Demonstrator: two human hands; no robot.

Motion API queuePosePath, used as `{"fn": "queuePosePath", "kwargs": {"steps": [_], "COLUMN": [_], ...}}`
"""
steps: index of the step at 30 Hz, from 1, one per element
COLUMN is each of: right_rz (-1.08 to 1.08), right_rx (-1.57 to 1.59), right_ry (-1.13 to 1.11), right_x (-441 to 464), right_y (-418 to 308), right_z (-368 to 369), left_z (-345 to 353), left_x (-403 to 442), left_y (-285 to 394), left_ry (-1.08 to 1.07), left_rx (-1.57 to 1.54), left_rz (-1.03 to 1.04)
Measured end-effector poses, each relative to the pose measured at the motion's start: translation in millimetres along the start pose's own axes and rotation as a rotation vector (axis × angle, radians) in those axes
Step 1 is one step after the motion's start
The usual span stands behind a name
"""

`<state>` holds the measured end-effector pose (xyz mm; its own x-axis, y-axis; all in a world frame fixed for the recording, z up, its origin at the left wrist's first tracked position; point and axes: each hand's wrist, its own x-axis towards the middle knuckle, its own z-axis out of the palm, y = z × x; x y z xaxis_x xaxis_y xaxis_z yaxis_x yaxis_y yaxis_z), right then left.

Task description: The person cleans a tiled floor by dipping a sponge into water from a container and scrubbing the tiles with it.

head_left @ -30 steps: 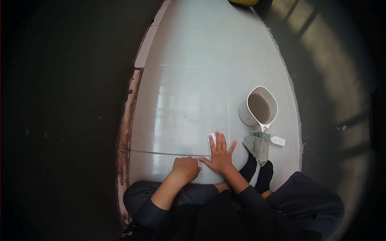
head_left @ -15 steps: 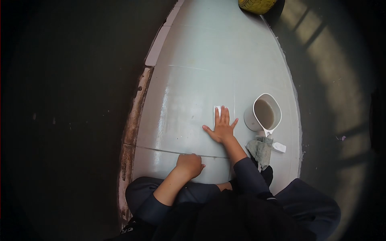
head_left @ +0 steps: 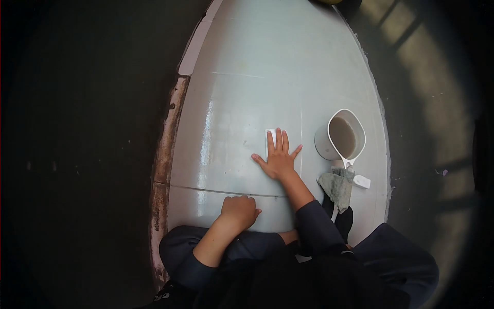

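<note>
**White piece [head_left: 274,135] being covered by the spread right hand [head_left: 280,160]**

On the pale tiled surface [head_left: 247,103], the white piece is being held down beneath the index, middle and ring fingers; its upper left corner and left edge are being left exposed beside the index finger. These fingers are being kept straight, with small gaps, while the thumb and little finger are being stretched outward, off the piece. It is being covered from above, not gripped.

The left hand [head_left: 239,211] is being held curled near the dark tile joint [head_left: 221,192]; whether anything is being enclosed cannot be told. To the right, murky liquid [head_left: 342,139] is being contained by a white cup [head_left: 321,141], its handle being met by a grey cloth [head_left: 338,186], with a white block [head_left: 362,181] lying just beside.
</note>
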<state>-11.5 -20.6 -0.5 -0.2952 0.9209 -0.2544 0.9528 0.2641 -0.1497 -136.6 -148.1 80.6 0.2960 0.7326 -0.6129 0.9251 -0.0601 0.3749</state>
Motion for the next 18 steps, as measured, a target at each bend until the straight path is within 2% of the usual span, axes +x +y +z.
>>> {"fn": "queuePosePath", "kwargs": {"steps": [2,6,13,16,18], "right_rz": [0.088,0.090,-0.116,-0.155,-0.140], "right_rx": [0.002,-0.028,-0.088,-0.117,-0.090], "right_ry": [-0.090,-0.093,0.018,-0.015,-0.037], "right_x": [30.5,30.9,-101.4,-111.6,-106.2], "right_y": [-2.5,-5.0,-12.3,-14.9,-15.6], "right_z": [-15.5,-19.9,32.1,35.9,36.8], "left_z": [1.6,-6.6,-0.2,-2.9,-4.1], "left_x": [2.5,-1.9,-5.2,-8.0,-11.1], "left_y": [-1.1,-1.1,-6.7,-4.6,-3.6], "left_ry": [0.016,-0.002,0.057,-0.025,0.010], "left_rx": [0.001,-0.004,-0.026,-0.013,-0.106], "left_rz": [-0.021,-0.068,-0.080,-0.072,-0.038]}}
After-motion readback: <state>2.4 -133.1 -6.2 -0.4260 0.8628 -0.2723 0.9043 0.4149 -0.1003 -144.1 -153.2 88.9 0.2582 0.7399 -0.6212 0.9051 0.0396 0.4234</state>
